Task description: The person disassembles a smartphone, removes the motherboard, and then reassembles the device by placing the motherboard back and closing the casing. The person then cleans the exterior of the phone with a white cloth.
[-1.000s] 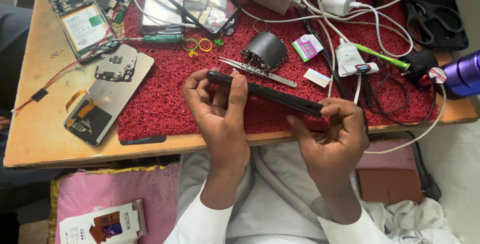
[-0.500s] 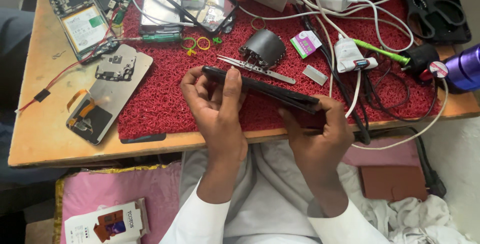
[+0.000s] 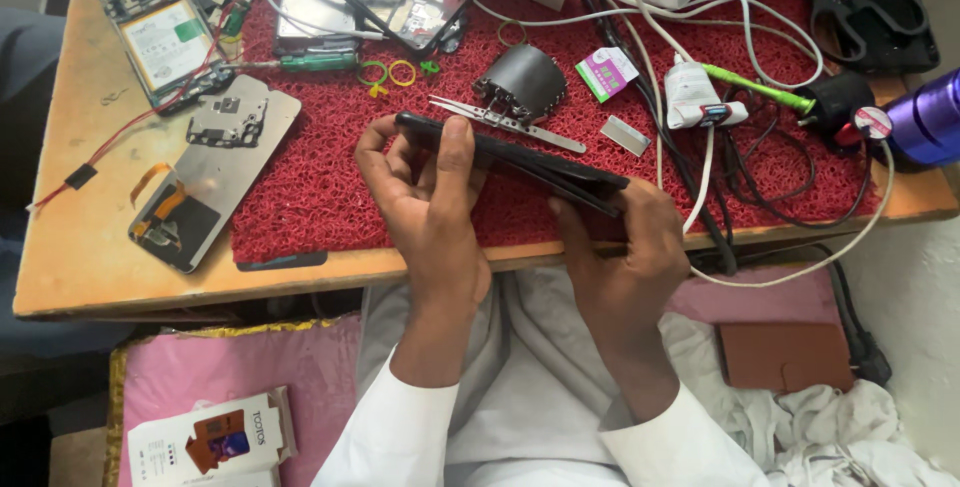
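Red mat covers the counter (image 3: 70, 267); my left hand (image 3: 425, 197) and right hand (image 3: 620, 257) both grip the phone (image 3: 520, 162), tweezers (image 3: 505, 122) just beyond; I judge its casing not yet apart.

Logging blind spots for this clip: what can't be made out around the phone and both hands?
Head view only:
- Phone: seen edge-on, so its screen side and back can't be told; both hands cover its ends.
- Left hand: fingertips behind the phone are partly hidden.
- Right hand: its grip under the phone is hidden by its own back.
- Scissors: cut off by the top edge.
- Purple bottle: cut off by the right edge.
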